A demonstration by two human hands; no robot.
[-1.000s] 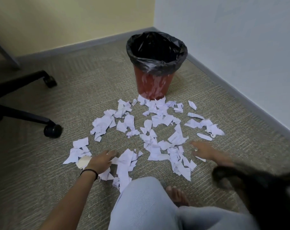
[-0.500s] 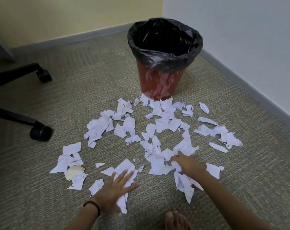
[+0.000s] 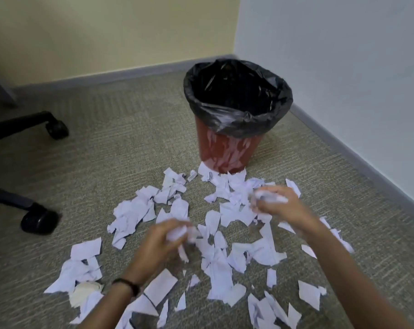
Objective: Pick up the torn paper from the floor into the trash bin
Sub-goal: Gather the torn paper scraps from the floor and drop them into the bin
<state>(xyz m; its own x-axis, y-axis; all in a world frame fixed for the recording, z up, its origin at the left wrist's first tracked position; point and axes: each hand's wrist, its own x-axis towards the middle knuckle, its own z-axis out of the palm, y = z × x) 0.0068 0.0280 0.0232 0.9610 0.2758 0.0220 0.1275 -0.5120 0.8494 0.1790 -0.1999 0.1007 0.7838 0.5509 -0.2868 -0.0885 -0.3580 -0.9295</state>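
Observation:
Several torn white paper scraps (image 3: pixel 130 214) lie scattered over the carpet in front of a red trash bin (image 3: pixel 225 153) lined with a black bag. My left hand (image 3: pixel 158 243) is raised a little above the floor and grips a bunch of crumpled paper scraps (image 3: pixel 177 233). My right hand (image 3: pixel 282 207) is further forward, nearer the bin, and grips another crumpled bunch of paper (image 3: pixel 265 195). Both hands are blurred by motion.
Black office chair legs with casters (image 3: pixel 39 220) (image 3: pixel 56 128) stand at the left. The bin sits near the room corner, with a white wall and grey baseboard (image 3: pixel 367 162) running along the right. A cream-coloured scrap (image 3: pixel 85 290) lies at the lower left.
Both hands were pressed flat on the scraps on the floor; they have now closed around bunches of paper and lifted forward toward the bin. The camera has tilted up.

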